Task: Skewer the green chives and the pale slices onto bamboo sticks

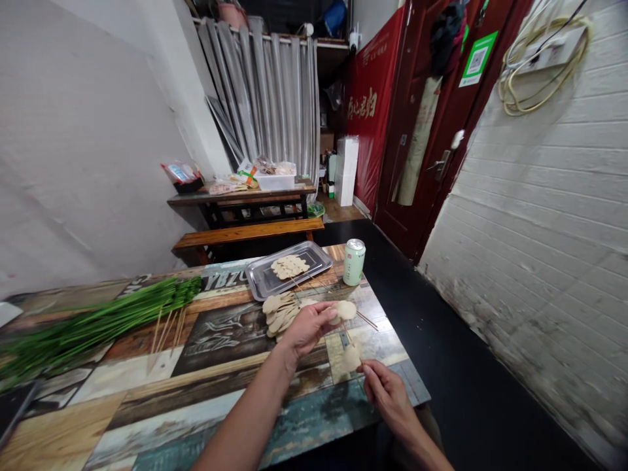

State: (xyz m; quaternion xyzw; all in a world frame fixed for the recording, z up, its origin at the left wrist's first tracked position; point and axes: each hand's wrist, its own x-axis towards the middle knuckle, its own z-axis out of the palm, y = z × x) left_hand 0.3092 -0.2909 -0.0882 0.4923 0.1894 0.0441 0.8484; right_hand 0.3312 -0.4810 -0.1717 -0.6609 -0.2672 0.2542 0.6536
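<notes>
My left hand [313, 326] is closed on pale, flat round slices [347, 310], pinched between thumb and fingers above the table's right part. Lower and to the right, my right hand [387, 391] pinches the end of a thin wooden skewer. A single pale slice [351, 358] sits on that skewer, just beyond my fingertips. Behind my left hand lies a heap of similar pale slices [279, 313], partly hidden by the hand. A clear, shallow tray [258, 286] at the table's far edge holds more skewered slices [289, 265].
A green can [354, 263] stands at the far right corner. Loose skewers [169, 329] lie beside long green stalks [112, 317] on the left. Beyond the patterned table [206, 399] are a wooden bench [250, 231] and another table with a white tub [275, 181].
</notes>
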